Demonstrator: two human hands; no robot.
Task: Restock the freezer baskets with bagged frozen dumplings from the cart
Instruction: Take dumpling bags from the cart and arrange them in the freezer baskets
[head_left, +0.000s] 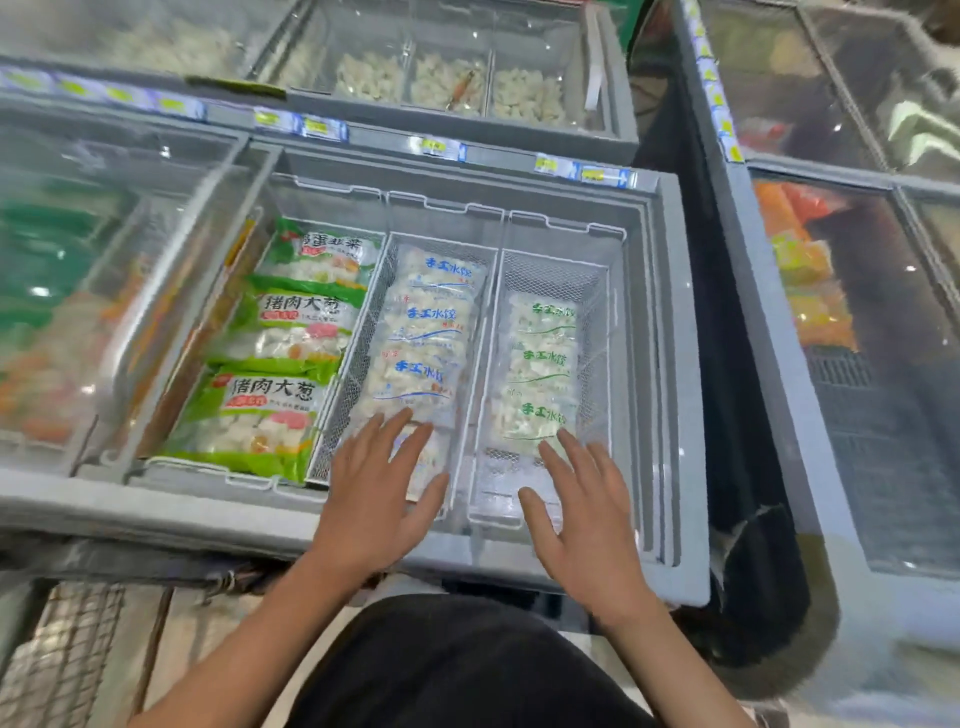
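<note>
Three rows of bagged dumplings fill this open freezer (675, 364), and we take them left to right: on the left, the green-printed bags (270, 364) lie stacked near to far; in the middle basket (358, 332) the blue-lettered bags (415, 338) overlap in a neat run; in the right basket (597, 291) the green-lettered bags (540, 364) stop short, bare mesh showing at its near end. The left hand (376, 493) lies flat, fingers spread, on the nearest bag of the middle row, pinching nothing. The right hand (582, 514) is spread too, fingertips at the near edge of the last green-lettered bag, over that bare patch. This looks like the settling step: pressing and squaring bags already laid in. The cart is not clearly in view, only some wire mesh (57, 654) at the near left. Next move, by my reckoning, is fetching another bag for the gap in the right basket, laid flat to match the overlap.
</note>
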